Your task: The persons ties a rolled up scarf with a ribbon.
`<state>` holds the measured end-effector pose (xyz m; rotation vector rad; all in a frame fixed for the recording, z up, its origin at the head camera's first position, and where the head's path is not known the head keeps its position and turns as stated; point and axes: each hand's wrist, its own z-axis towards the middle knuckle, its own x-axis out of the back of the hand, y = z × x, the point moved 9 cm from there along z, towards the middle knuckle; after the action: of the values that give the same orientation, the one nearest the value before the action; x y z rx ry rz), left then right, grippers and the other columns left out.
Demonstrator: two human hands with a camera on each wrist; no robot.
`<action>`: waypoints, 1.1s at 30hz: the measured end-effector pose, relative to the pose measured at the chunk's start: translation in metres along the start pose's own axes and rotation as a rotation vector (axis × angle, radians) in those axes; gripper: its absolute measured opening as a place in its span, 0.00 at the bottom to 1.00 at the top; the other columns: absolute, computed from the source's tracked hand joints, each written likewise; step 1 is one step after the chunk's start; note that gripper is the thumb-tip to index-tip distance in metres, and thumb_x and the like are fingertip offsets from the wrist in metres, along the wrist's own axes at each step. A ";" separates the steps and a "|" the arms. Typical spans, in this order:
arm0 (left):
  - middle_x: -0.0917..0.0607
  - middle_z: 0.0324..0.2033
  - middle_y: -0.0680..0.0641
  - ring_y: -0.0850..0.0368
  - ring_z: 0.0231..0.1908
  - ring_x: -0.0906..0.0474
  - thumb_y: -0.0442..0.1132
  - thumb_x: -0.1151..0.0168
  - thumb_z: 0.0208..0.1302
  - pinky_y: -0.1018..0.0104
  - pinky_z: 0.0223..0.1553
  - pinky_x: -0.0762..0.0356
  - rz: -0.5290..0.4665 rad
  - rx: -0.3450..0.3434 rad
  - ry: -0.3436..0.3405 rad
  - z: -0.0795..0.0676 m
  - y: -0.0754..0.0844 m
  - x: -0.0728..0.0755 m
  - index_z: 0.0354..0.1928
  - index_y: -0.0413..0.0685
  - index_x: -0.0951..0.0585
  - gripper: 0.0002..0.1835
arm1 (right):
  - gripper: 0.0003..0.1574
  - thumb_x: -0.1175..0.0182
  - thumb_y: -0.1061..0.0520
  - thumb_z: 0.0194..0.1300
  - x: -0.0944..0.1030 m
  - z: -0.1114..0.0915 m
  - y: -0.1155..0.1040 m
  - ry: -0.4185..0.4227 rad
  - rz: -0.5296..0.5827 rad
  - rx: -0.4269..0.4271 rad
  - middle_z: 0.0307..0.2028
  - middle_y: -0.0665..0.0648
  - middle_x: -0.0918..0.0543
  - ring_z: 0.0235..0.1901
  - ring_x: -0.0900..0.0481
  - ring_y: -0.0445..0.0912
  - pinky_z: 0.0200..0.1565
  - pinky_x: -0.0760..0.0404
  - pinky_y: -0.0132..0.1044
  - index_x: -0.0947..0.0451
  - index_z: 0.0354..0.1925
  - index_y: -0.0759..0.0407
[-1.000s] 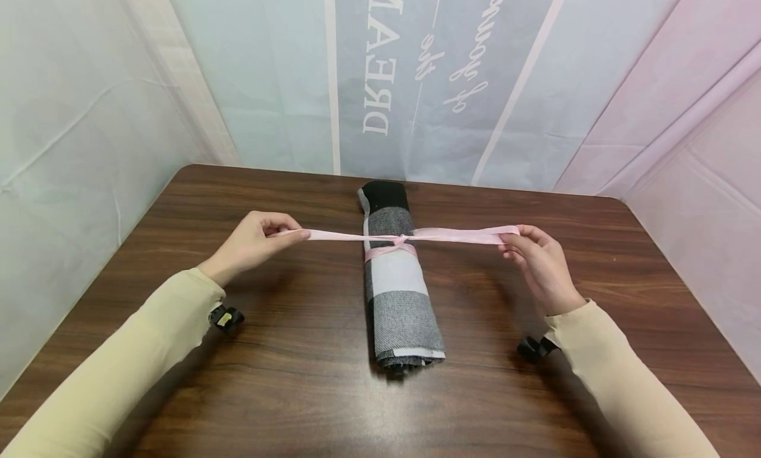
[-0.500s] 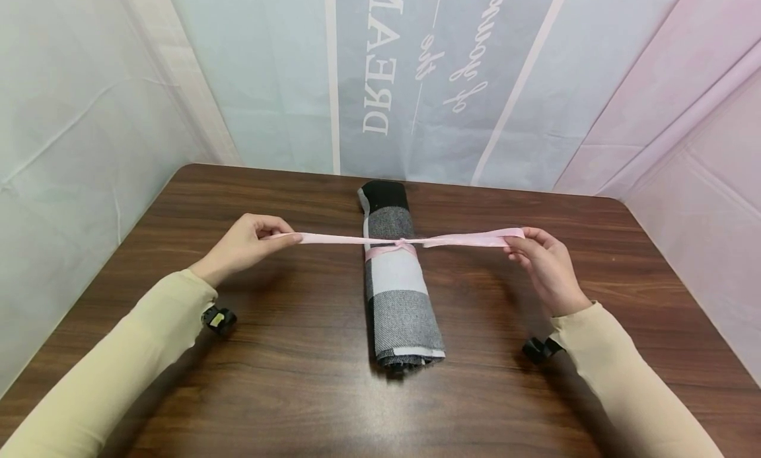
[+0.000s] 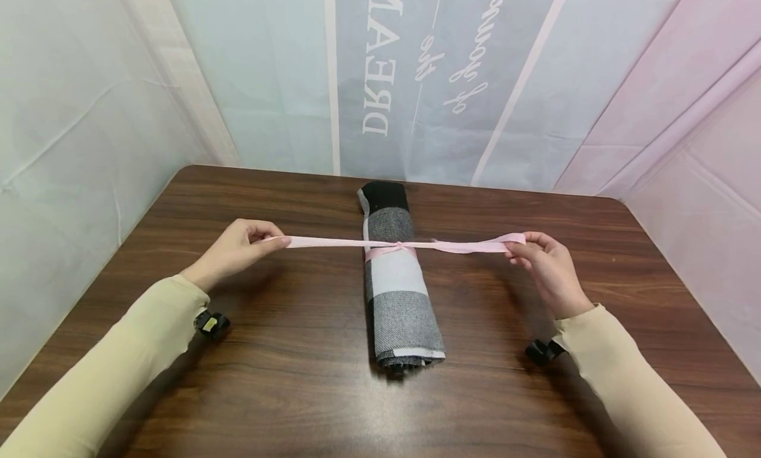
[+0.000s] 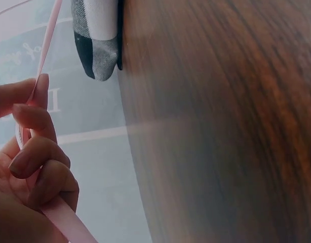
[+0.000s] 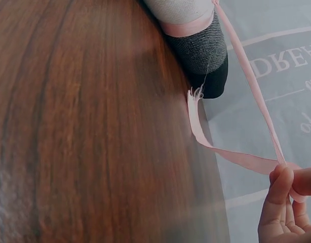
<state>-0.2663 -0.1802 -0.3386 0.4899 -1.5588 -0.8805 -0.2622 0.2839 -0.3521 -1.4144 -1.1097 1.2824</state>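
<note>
A rolled checked cloth [image 3: 399, 273] in black, grey and white lies lengthwise on the table, with a pink ribbon [image 3: 333, 242] tied around its middle. The ribbon's knot sits on top of the roll. My left hand [image 3: 238, 248] pinches one ribbon end out to the left; in the left wrist view, the ribbon's tail [image 4: 67, 220] runs through the curled fingers. Out to the right, my right hand [image 3: 549, 269] pinches the other side between thumb and forefinger. In the right wrist view, a frayed loose tail [image 5: 195, 114] hangs from that hand. Both ribbon sides are stretched nearly straight.
The brown wooden table [image 3: 285, 379] reaches back to a printed curtain [image 3: 273, 81] with lettering. Pale fabric walls [image 3: 77, 114] stand at either side. A black wrist device [image 3: 212, 324] hangs under each sleeve cuff.
My left hand has moved left and slightly nearer, and my right hand slightly right, both keeping hold of the ribbon. The ribbon's knot has drawn smaller and lower against the roll.
</note>
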 end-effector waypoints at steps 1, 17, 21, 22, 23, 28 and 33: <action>0.28 0.21 0.55 0.63 0.23 0.38 0.45 0.38 0.64 0.68 0.25 0.39 -0.003 -0.002 0.001 0.000 -0.001 0.000 0.37 0.39 0.17 0.14 | 0.12 0.42 0.72 0.62 0.000 0.000 0.000 0.005 -0.003 0.000 0.27 0.50 0.16 0.26 0.17 0.39 0.32 0.19 0.27 0.36 0.38 0.64; 0.29 0.19 0.55 0.63 0.23 0.37 0.41 0.37 0.61 0.67 0.26 0.39 0.060 0.012 0.019 -0.005 0.003 0.006 0.31 0.40 0.17 0.09 | 0.15 0.39 0.72 0.59 0.009 0.000 0.002 0.058 -0.059 -0.032 0.23 0.50 0.16 0.23 0.17 0.39 0.30 0.19 0.28 0.36 0.36 0.65; 0.29 0.20 0.55 0.62 0.23 0.37 0.41 0.38 0.61 0.66 0.26 0.39 0.086 0.025 0.009 -0.005 0.002 0.006 0.30 0.41 0.17 0.10 | 0.15 0.38 0.73 0.58 0.013 0.000 0.001 0.064 -0.087 -0.030 0.21 0.50 0.17 0.21 0.17 0.39 0.29 0.19 0.28 0.35 0.34 0.64; 0.29 0.20 0.55 0.62 0.23 0.37 0.41 0.38 0.61 0.66 0.27 0.39 0.091 0.034 0.010 -0.006 0.001 0.006 0.30 0.42 0.17 0.10 | 0.15 0.38 0.73 0.57 0.013 0.001 0.001 0.066 -0.099 -0.031 0.21 0.49 0.17 0.21 0.17 0.39 0.28 0.19 0.28 0.35 0.34 0.63; 0.29 0.20 0.55 0.61 0.24 0.37 0.41 0.38 0.61 0.66 0.27 0.39 0.098 0.041 0.013 -0.006 0.001 0.007 0.30 0.42 0.17 0.09 | 0.15 0.38 0.73 0.57 0.014 0.002 0.001 0.067 -0.105 -0.031 0.21 0.49 0.17 0.20 0.17 0.39 0.28 0.19 0.28 0.34 0.34 0.63; 0.28 0.20 0.53 0.59 0.24 0.38 0.39 0.40 0.59 0.65 0.28 0.39 0.124 0.068 0.019 -0.007 -0.001 0.008 0.29 0.42 0.17 0.07 | 0.15 0.37 0.73 0.57 0.016 0.004 0.003 0.078 -0.123 -0.045 0.20 0.49 0.16 0.20 0.17 0.39 0.28 0.19 0.28 0.34 0.33 0.63; 0.24 0.23 0.51 0.58 0.25 0.37 0.39 0.40 0.58 0.64 0.29 0.38 0.129 0.087 0.008 -0.008 -0.003 0.008 0.32 0.43 0.16 0.08 | 0.14 0.38 0.73 0.57 0.015 0.005 0.004 0.084 -0.108 -0.050 0.21 0.50 0.16 0.20 0.17 0.39 0.28 0.18 0.29 0.33 0.31 0.63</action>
<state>-0.2606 -0.1900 -0.3353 0.4486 -1.6078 -0.7134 -0.2658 0.2986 -0.3587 -1.4127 -1.1526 1.1166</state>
